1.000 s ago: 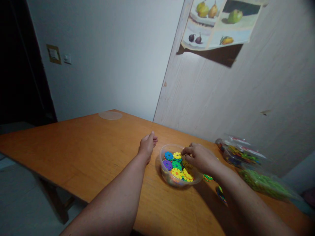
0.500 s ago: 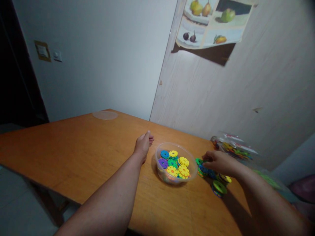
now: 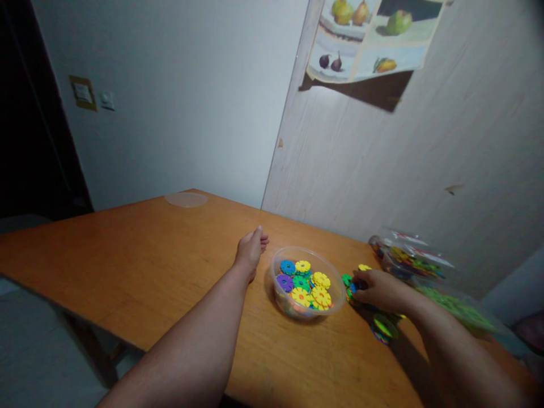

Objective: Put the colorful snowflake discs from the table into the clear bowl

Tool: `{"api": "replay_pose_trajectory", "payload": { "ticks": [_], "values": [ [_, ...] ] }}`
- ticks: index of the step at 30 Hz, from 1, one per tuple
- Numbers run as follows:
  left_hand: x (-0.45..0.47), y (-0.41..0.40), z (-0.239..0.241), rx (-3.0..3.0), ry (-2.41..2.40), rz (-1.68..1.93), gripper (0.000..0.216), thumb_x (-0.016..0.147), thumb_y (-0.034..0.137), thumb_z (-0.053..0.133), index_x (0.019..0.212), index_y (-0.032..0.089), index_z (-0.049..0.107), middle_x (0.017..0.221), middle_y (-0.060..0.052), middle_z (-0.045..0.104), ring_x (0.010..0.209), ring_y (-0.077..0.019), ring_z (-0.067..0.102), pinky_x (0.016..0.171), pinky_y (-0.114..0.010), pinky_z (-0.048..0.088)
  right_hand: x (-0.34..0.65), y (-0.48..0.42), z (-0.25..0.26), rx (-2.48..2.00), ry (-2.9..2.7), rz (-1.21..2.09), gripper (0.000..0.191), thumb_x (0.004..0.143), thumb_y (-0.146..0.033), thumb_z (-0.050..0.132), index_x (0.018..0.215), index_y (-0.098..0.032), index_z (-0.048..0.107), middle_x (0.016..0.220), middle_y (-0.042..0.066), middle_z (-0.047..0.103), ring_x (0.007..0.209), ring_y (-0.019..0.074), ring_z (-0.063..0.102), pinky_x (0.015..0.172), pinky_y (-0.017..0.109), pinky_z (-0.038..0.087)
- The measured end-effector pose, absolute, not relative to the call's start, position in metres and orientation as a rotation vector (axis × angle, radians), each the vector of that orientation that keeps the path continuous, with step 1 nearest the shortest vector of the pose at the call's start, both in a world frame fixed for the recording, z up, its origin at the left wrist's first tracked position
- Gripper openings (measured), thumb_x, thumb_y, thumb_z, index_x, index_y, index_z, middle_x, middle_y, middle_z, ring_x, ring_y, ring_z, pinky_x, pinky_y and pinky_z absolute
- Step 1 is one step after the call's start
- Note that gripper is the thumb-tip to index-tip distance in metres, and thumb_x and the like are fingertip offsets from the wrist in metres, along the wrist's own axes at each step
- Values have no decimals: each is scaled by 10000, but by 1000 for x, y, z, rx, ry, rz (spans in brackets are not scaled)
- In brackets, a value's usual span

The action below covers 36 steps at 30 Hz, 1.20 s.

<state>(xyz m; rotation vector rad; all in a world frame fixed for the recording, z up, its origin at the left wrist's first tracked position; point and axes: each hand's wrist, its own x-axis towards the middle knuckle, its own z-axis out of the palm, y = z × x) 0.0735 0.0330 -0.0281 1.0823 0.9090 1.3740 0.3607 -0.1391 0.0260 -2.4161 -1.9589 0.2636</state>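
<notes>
Your left forearm enters at the bottom centre of the frame and runs up to your left hand (image 3: 251, 251), which rests on the wooden table (image 3: 127, 255) just left of the clear plastic bowl (image 3: 284, 297). Its fingers are loosely curled and hold nothing; whether it touches the bowl wall cannot be told.

Your right forearm enters at the lower right corner. Your right hand (image 3: 380, 290) lies palm down on a loose pile of toy discs (image 3: 385, 327) spread on the table just right of the bowl. Its fingertips are gathered over the discs at the pile's left end; whether they are pinched on one cannot be told.

The bowl sits at centre frame between your two hands. It contains flower-shaped discs in yellow, blue, purple and green (image 3: 305, 281), filling its bottom.

Behind your right hand, at the right of the frame, lie clear plastic bags (image 3: 408, 258) of coloured pieces, against the wall.

Farther back, at the table's far corner left of centre, lies a clear round lid (image 3: 186, 199). On the wall at the upper right hangs a fruit poster (image 3: 365, 39); at the upper left is a wall switch (image 3: 107, 100).
</notes>
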Motion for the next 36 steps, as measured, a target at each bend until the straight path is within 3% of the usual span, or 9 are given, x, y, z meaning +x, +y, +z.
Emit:
{"api": "replay_pose_trajectory", "payload": {
  "ticks": [6, 11, 22, 28, 32, 36],
  "values": [
    [74, 32, -27, 1083, 921, 1370, 468, 799, 580, 509, 793, 130, 634, 768, -111, 667, 604, -135, 559, 538, -233, 380, 342, -140, 51, -2303, -1825, 18, 354, 762, -422, 612, 1035, -199, 637, 921, 81, 717, 777, 206, 652, 655, 280, 451],
    [74, 32, -27, 1076, 905, 1367, 457, 805, 575, 508, 784, 135, 627, 771, -102, 665, 598, -125, 550, 534, -226, 378, 291, -133, 77, -2102, -1907, -120, 261, 797, -385, 575, 997, -222, 616, 965, 56, 697, 832, 196, 630, 657, 270, 436],
    [73, 33, -27, 1069, 906, 1349, 434, 805, 565, 508, 753, 146, 606, 736, -88, 651, 618, -133, 561, 549, -227, 391, 249, -104, 71, -2114, -2051, -73, 366, 792, -410, 599, 1099, -213, 634, 984, 78, 691, 803, 191, 613, 614, 265, 398],
    [74, 33, -27, 1065, 895, 1364, 458, 792, 585, 515, 762, 139, 617, 735, -92, 655, 626, -140, 573, 561, -235, 400, 294, -121, 72, -2228, -1914, -123, 252, 806, -295, 533, 996, -195, 665, 973, 86, 706, 835, 207, 630, 660, 278, 426],
    [74, 32, -28, 1069, 897, 1367, 487, 784, 605, 518, 783, 131, 627, 741, -99, 661, 607, -137, 568, 552, -236, 398, 327, -136, 60, -2398, -1922, 33, 231, 774, -327, 587, 940, -201, 687, 910, 81, 717, 799, 213, 645, 652, 278, 427],
    [74, 32, -28, 1076, 891, 1368, 491, 777, 612, 531, 783, 129, 624, 748, -99, 660, 592, -127, 556, 542, -231, 393, 343, -145, 42, -2475, -1975, 211, 337, 703, -401, 672, 988, -223, 681, 894, 65, 711, 766, 214, 652, 603, 271, 417]
  ]
}}
